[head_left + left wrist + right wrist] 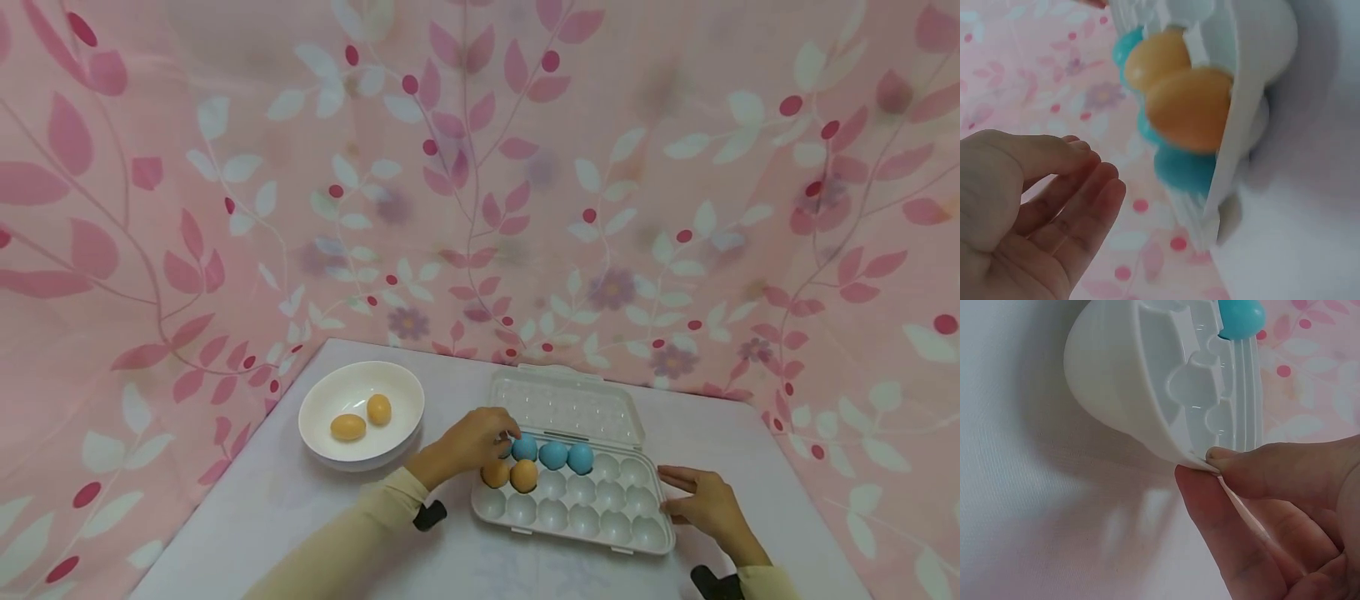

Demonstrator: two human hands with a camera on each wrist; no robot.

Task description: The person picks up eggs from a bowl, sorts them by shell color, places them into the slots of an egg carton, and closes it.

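Egg tray — glossy plastic; blue eggs — smooth.

Place observed: a small work corner screened off with cloth. Whether it stands in a home, a studio or a lab cannot be determined. Grounds: a pink cloth, printed with leaves, berries and flowers, rises behind the counter and along both its sides, forming an enclosure. The counter top is plain and white; both wrist views show the same print. A white bowl, yellow eggs and an egg box are household goods, insufficient to establish a kitchen. Black fittings at both wrists are consistent with a recording set-up.
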